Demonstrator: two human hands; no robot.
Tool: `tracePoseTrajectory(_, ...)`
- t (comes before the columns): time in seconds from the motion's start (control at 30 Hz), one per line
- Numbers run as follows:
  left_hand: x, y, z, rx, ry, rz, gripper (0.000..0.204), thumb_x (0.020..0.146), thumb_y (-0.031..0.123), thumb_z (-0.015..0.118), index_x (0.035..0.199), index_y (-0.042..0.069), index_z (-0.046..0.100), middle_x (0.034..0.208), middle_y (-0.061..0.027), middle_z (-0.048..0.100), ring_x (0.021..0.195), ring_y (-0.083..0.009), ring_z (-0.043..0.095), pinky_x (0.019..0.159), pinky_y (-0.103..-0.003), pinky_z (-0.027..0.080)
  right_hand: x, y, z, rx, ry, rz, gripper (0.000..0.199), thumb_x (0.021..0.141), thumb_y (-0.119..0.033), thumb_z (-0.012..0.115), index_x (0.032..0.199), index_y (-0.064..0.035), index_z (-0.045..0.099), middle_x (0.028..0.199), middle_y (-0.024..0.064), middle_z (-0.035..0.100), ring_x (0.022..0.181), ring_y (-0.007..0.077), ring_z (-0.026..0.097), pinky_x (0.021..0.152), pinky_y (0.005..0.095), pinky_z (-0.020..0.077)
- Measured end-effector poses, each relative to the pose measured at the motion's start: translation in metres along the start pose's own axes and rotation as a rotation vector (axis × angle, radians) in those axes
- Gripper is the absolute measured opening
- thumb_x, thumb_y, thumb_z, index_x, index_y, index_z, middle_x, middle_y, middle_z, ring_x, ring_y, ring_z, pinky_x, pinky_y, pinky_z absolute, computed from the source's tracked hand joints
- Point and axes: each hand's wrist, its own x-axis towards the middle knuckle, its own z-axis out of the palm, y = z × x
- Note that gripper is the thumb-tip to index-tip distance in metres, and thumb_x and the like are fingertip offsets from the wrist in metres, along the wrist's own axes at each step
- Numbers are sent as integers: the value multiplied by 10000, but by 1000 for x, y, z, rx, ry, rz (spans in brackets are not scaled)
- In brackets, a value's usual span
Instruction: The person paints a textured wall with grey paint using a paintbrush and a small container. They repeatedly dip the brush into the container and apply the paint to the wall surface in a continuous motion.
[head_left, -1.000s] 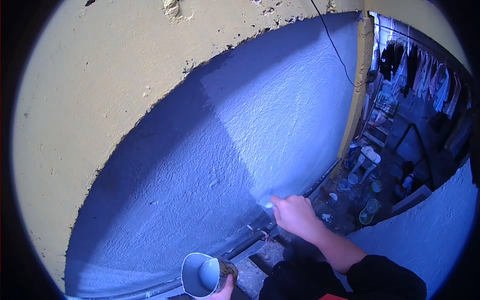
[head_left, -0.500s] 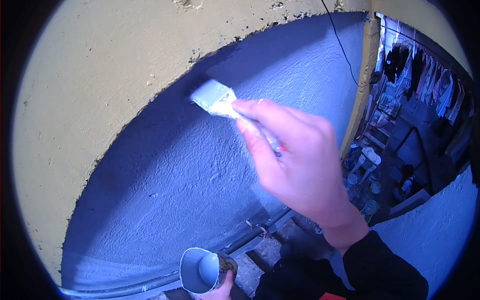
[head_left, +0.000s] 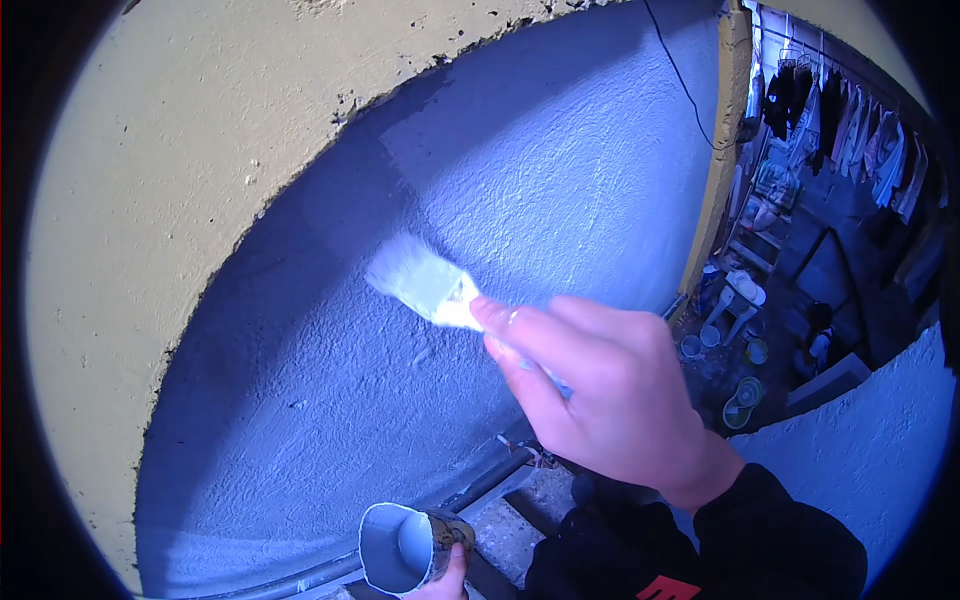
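Observation:
A flat paintbrush (head_left: 430,285) with pale, paint-coated bristles is pinched by its handle in my right hand (head_left: 610,385). Its bristles reach to the rough bluish wall panel (head_left: 330,370), where a darker patch borders the lighter coat. Whether the tips press on the wall is hard to tell. Low in the view, my left hand (head_left: 447,578) is closed around a paint container (head_left: 385,530), tilted so its pale inside shows; only the thumb and part of the hand are visible.
A yellowish curved wall edge (head_left: 200,190) frames the panel. Along its foot runs a dark pipe (head_left: 485,478). Thin black cable (head_left: 680,85) hangs at upper right. Far right, below, are hanging clothes (head_left: 870,140), a white stool (head_left: 738,300) and a green basin (head_left: 742,400).
My right hand has brought the paintbrush down the wall, away from the dark upper patch. My left hand keeps the container in nearly the same place. The view has shifted slightly.

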Motion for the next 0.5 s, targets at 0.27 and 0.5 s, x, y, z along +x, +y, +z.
tracePoseTrajectory(0.27,1,2,4,22,-13,30,872,641,87,963,1368,-69,508,1312,-201,606,1196,-307,601,1089,-455,454,8,10,23,-22,-19,37,247,868,-61,740,1111,-26,720,652,106,564,517,286,573,476,396,429)
tracePoseTrajectory(0.5,6,4,6,113,-27,20,878,652,62,946,1388,-69,485,1324,-203,597,1200,-306,599,1078,-452,465,1,-2,-17,10,61,56,222,875,-35,717,1096,-15,719,681,114,592,534,259,601,482,366,447)
